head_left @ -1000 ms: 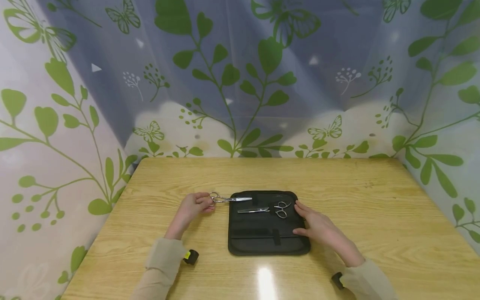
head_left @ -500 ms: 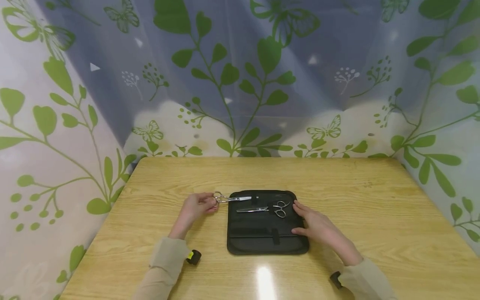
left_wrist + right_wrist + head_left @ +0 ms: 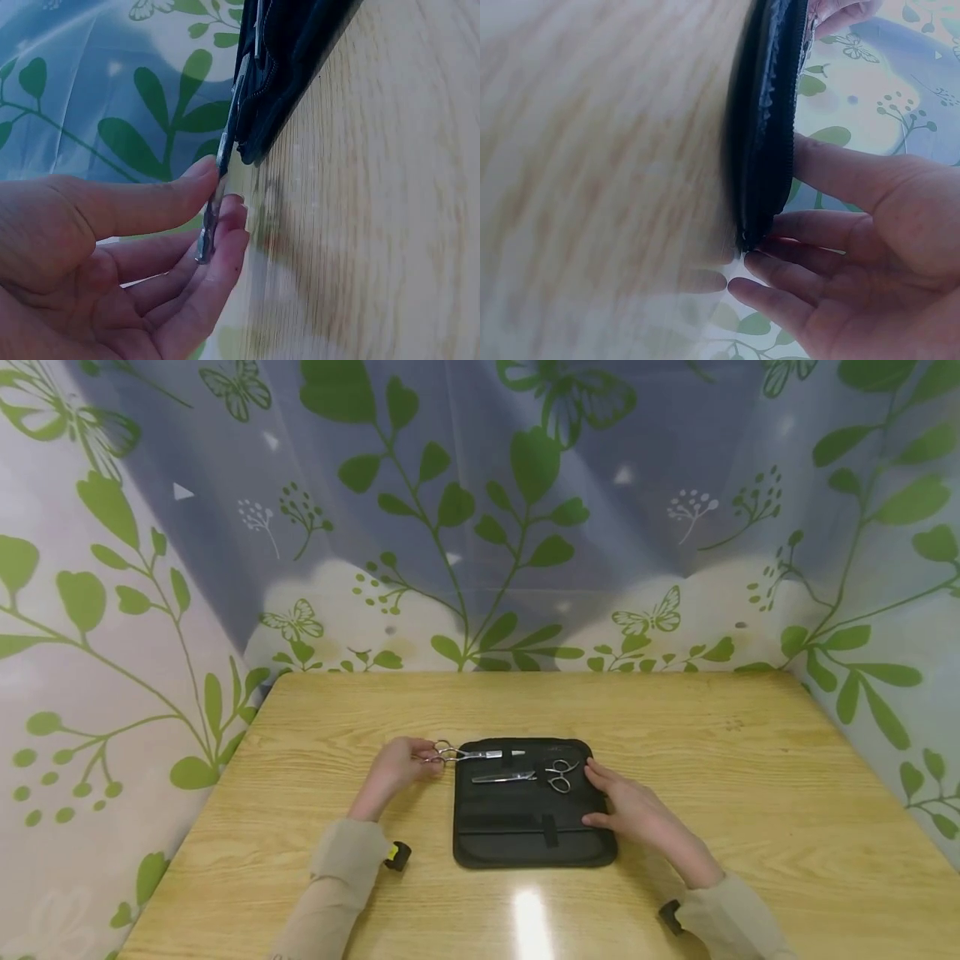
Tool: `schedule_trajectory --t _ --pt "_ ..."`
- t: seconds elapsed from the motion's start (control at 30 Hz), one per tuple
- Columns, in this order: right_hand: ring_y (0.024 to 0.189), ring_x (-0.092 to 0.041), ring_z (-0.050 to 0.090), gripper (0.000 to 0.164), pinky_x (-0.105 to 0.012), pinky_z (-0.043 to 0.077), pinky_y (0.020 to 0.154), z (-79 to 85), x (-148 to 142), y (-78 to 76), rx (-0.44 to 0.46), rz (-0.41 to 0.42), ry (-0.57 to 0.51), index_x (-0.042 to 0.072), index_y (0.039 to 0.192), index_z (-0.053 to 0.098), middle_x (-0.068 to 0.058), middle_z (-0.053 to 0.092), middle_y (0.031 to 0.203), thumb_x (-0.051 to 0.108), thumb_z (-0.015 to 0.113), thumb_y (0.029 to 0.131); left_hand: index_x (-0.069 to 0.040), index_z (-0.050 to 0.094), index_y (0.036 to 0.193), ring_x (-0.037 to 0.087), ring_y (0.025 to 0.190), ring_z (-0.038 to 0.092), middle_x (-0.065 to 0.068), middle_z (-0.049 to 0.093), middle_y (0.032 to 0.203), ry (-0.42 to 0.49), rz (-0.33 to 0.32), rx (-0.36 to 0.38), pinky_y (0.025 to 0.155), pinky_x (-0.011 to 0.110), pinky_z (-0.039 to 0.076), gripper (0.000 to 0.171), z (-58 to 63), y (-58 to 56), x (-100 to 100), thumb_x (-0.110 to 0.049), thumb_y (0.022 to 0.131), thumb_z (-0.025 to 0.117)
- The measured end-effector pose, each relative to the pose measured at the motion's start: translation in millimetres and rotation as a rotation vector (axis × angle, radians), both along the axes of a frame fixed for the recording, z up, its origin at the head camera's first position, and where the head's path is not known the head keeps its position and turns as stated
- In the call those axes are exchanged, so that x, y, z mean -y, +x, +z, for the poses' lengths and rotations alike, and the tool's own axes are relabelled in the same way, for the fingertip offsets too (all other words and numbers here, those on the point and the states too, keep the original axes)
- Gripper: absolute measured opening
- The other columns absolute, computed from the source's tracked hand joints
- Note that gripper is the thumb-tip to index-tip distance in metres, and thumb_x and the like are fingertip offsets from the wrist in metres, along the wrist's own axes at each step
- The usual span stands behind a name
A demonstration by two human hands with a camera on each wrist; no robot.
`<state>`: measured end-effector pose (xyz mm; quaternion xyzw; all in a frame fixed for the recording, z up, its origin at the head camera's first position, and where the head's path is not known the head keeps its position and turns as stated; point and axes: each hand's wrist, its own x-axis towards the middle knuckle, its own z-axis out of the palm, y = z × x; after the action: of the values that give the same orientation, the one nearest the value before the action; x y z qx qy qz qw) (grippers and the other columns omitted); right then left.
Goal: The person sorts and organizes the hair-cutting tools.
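My left hand (image 3: 397,770) pinches a pair of silver hair scissors (image 3: 480,755) by the finger rings, thumb on one side and fingers on the other. Their blades point right across the top of a black zip case (image 3: 502,847), the tips showing past a small dark strap (image 3: 507,757). A second pair of silver scissors (image 3: 504,777) lies in the case, rings to the right, its middle hidden by a strap. My right hand (image 3: 637,810) rests at the case's right side, thumb on the upper face and loosely straight fingers along the edge.
The case lies opened flat on a wooden table (image 3: 360,710). A closed pocket with a strap tab (image 3: 551,831) runs along its near part. Behind the table hangs a leaf-patterned curtain (image 3: 480,527). A dark band piece sits at each wrist.
My left hand has moved right, sliding the scissors further across the case, so the blade tips now show beyond the strap. The right hand stays at the case's edge.
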<state>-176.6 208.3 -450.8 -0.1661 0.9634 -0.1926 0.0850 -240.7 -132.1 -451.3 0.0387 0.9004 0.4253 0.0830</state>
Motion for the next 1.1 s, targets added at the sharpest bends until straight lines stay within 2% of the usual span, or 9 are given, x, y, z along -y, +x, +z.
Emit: schedule_trajectory --t 0.17,0.27,0.5,0.73,0.97,1.1 --pt "0.127 -0.04 0.034 0.077 -0.057 0.038 0.098 0.6 -0.6 -0.5 0.0 0.008 0.005 -0.005 0.138 0.037 -0.021 0.03 0.149 0.033 0.07 0.079 0.006 0.059 0.117 0.02 0.089 0.062 0.016 0.069 0.103 0.008 0.003 0.018 0.088 0.042 0.05 0.046 1.0 -1.0 -7.4 -0.006 0.075 0.073" --pt "0.127 -0.04 0.034 0.077 -0.057 0.038 0.098 0.6 -0.5 -0.4 -0.002 0.008 0.012 -0.004 0.138 0.038 -0.02 0.03 0.149 0.033 0.07 0.079 0.008 0.059 0.116 0.02 0.087 0.063 0.017 0.069 0.102 0.014 -0.002 0.004 0.086 0.04 0.051 0.046 0.0 -1.2 -11.4 -0.004 0.074 0.073" --pt "0.127 -0.041 0.034 0.077 -0.058 0.037 0.098 -0.7 -0.7 -0.7 -0.002 0.004 0.007 -0.004 0.138 0.038 -0.02 0.03 0.148 0.033 0.07 0.078 0.005 0.06 0.116 0.02 0.088 0.063 0.015 0.07 0.102 -0.05 -0.014 -0.031 0.087 0.04 0.05 0.046 -3.1 0.0 -19.4 -0.005 0.073 0.074" --pt "0.126 -0.042 0.035 0.077 -0.058 0.038 0.098 -0.7 -0.4 0.5 -0.018 0.008 0.008 -0.005 0.137 0.039 -0.021 0.032 0.147 0.032 0.071 0.078 0.007 0.058 0.118 0.025 0.095 0.062 0.017 0.069 0.105 -0.092 -0.053 -0.103 0.09 0.044 0.049 0.044 -5.6 2.9 -21.6 -0.005 0.077 0.069" --pt "0.126 -0.042 0.035 0.076 -0.058 0.038 0.098 1.5 1.1 1.7 -0.014 0.001 0.007 -0.005 0.137 0.039 -0.021 0.032 0.147 0.032 0.071 0.078 0.003 0.064 0.113 0.024 0.089 0.062 0.013 0.071 0.097 -0.172 -0.075 -0.196 0.086 0.046 0.049 0.038 -8.6 2.4 -23.3 -0.008 0.077 0.069" --pt "0.126 -0.041 0.035 0.077 -0.058 0.037 0.099 2.4 1.7 1.5 -0.01 -0.005 0.01 -0.005 0.137 0.039 -0.021 0.032 0.147 0.032 0.07 0.078 0.002 0.064 0.113 0.023 0.088 0.062 0.013 0.071 0.097 -0.179 -0.083 -0.211 0.084 0.045 0.05 0.036 -8.8 1.5 -25.8 -0.008 0.078 0.069"
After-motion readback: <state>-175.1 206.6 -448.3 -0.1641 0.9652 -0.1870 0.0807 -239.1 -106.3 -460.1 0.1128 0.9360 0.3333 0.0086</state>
